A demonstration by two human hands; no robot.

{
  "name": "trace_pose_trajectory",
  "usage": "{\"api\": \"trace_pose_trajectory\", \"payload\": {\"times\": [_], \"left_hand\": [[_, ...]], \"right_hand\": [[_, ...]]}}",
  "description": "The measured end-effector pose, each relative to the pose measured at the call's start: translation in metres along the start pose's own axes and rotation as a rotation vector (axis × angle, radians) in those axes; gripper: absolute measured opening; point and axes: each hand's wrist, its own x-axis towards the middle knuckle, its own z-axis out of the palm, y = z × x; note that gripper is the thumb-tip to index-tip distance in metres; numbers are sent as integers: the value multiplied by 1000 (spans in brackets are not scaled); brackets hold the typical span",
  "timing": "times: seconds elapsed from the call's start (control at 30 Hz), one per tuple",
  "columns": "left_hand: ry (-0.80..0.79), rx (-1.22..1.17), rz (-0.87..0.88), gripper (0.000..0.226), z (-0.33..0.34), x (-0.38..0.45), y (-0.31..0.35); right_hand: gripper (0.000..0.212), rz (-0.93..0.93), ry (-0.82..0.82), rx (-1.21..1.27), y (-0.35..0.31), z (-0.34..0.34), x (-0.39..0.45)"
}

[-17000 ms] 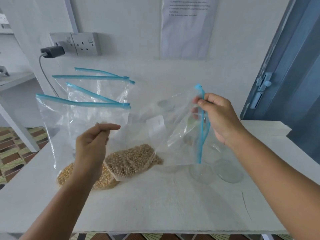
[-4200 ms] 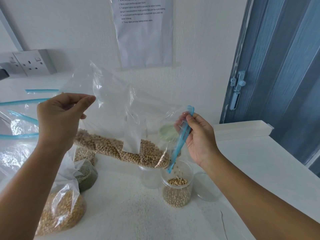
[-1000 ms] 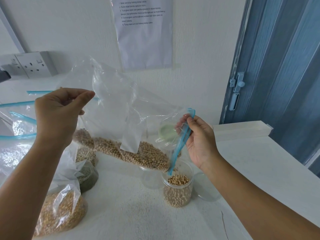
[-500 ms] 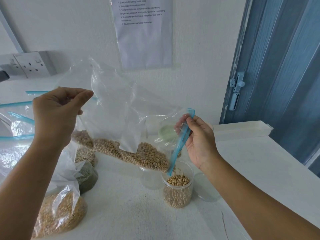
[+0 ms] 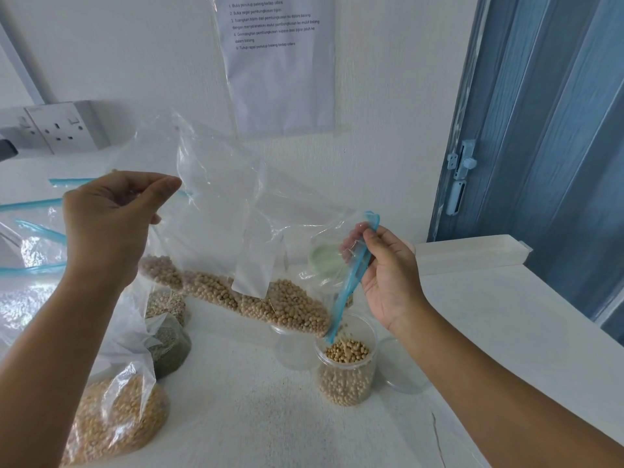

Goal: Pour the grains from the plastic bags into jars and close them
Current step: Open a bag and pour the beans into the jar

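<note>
A clear zip bag of soybeans [image 5: 236, 251] hangs tilted in the air, its blue zip mouth pointing down to the right. My left hand [image 5: 111, 221] pinches the bag's raised bottom corner. My right hand [image 5: 385, 278] pinches the blue zip edge just above a clear jar [image 5: 346, 369]. Beans drop from the mouth into that jar, which is more than half full. A second, empty clear jar [image 5: 290, 349] stands just behind and left of it, partly hidden by the bag.
On the white table [image 5: 270, 417], a bag of corn [image 5: 111, 417] lies at front left, with bags of dark green grains [image 5: 169, 346] and pale grains [image 5: 165, 304] behind. A clear lid [image 5: 405, 369] lies right of the jar, a green lid [image 5: 326, 261] behind. Wall and blue door close by.
Over the last second the jar's bean level has risen slightly and the bag holds fewer beans. Both hands stay almost where they were.
</note>
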Motion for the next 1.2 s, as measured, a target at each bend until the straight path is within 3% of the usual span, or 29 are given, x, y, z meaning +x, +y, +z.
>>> {"api": "trace_pose_trajectory", "payload": {"times": [0.37,1.2], "left_hand": [[9,2,3,6,-2,2,-8],[40,-21,-26,8,-8,4,-13]], "right_hand": [[18,5,-2,-2,0,1,-2],[18,21,-6,8,-2,9,-2]]}}
